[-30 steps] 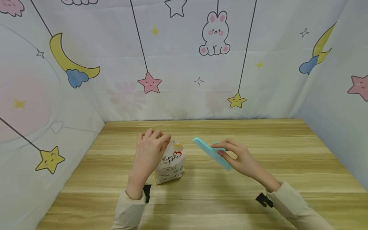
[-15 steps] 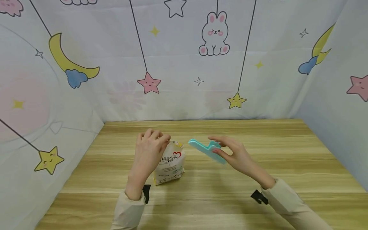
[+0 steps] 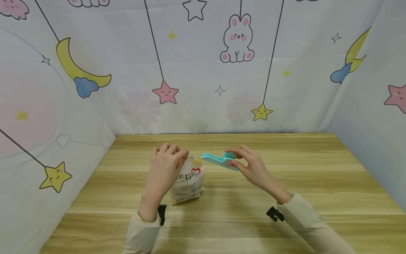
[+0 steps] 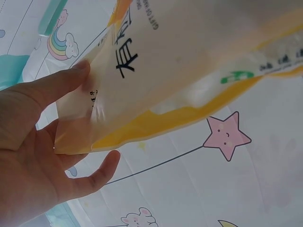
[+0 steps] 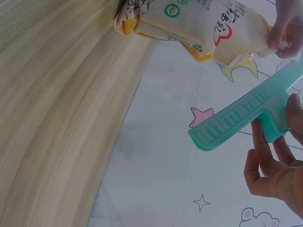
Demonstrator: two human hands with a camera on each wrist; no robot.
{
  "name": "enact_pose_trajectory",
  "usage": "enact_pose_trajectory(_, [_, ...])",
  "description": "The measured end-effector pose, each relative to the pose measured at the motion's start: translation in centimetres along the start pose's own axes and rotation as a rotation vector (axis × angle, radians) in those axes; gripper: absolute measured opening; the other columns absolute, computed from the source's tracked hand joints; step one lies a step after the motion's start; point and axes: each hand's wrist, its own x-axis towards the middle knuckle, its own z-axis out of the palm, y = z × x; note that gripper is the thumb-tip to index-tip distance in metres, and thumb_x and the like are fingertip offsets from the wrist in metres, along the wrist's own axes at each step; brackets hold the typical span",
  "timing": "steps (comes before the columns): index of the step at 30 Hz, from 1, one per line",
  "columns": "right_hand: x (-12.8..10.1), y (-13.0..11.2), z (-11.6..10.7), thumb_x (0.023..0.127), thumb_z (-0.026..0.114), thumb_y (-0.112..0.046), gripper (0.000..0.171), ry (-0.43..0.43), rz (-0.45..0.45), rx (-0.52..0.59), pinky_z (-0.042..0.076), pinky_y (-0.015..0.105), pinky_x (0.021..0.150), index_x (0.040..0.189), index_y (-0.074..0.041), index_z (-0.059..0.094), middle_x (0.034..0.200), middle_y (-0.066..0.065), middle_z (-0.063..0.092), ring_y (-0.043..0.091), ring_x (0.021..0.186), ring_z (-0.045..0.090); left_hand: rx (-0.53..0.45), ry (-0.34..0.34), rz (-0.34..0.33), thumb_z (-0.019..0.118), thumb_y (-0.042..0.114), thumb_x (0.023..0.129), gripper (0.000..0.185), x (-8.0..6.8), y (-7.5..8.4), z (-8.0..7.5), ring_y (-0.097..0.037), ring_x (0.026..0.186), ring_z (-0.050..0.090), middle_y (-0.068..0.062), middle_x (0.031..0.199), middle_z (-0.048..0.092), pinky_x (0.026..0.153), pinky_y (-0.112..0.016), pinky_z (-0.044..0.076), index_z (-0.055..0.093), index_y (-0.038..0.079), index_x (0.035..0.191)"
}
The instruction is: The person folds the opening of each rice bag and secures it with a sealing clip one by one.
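White-and-yellow bag (image 3: 188,180) with a red heart and black Chinese characters, top pinched in left hand's (image 3: 164,167) grip, right hand (image 3: 250,165) grasping teal clip (image 3: 219,161)

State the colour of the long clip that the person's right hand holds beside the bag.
The clip is turquoise, a light blue-green; the right wrist view shows it best.

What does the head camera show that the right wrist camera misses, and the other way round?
Only the head view shows both whole hands: the left hand pinching the top of the snack bag, the right hand, both sleeves, and the bunny on the backdrop.
Only the right wrist view shows the ridged teeth along the teal sealing clip.
Both show the bag standing on the wooden table, the clip held near the bag's top, and the star-printed cloth.
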Motion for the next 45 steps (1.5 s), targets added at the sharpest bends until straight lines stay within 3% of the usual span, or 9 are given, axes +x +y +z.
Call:
enact_pose_trajectory(6, [0.6, -0.2, 0.7, 0.071, 0.069, -0.003, 0.042, -0.004, -0.002, 0.042, 0.052, 0.024, 0.069, 0.112, -0.004, 0.060, 0.091, 0.005, 0.061, 0.014, 0.080, 0.060, -0.001, 0.006, 0.000, 0.067, 0.015, 0.079, 0.006, -0.1, 0.0, 0.0, -0.021, 0.081, 0.053, 0.001, 0.078, 0.063, 0.075, -0.041, 0.039, 0.067, 0.019, 0.083])
enact_pose_trajectory(18, [1.5, -0.2, 1.7, 0.073, 0.068, -0.005, 0.030, 0.019, 0.034, 0.076, 0.052, 0.029, 0.070, 0.103, -0.004, 0.063, 0.093, 0.007, 0.063, 0.018, 0.082, 0.061, -0.021, 0.020, -0.017, 0.065, 0.016, 0.080, 0.004, 0.1, -0.1, 0.2, -0.023, 0.082, 0.051, -0.001, 0.080, 0.064, 0.075, -0.042, 0.039, 0.066, 0.016, 0.084])
enact_pose_trajectory(32, [2.4, -0.1, 2.7, 0.077, 0.065, -0.011, 0.027, 0.061, 0.185, 0.132, 0.052, 0.031, 0.075, 0.103, -0.004, 0.063, 0.096, 0.010, 0.064, 0.021, 0.087, 0.061, -0.028, 0.021, -0.019, 0.065, 0.016, 0.080, 0.004, 0.2, -0.1, 0.3, -0.023, 0.081, 0.049, -0.002, 0.081, 0.064, 0.074, -0.041, 0.039, 0.065, 0.014, 0.083])
enact_pose_trajectory(45, [3.1, 0.4, 3.9, 0.080, 0.063, -0.008, 0.026, 0.009, 0.272, 0.261, 0.052, 0.029, 0.077, 0.105, -0.002, 0.061, 0.096, 0.012, 0.062, 0.021, 0.087, 0.061, -0.028, 0.022, -0.018, 0.065, 0.017, 0.080, 0.004, 0.1, 0.0, 0.4, -0.023, 0.080, 0.049, -0.002, 0.080, 0.063, 0.073, -0.040, 0.038, 0.064, 0.013, 0.083])
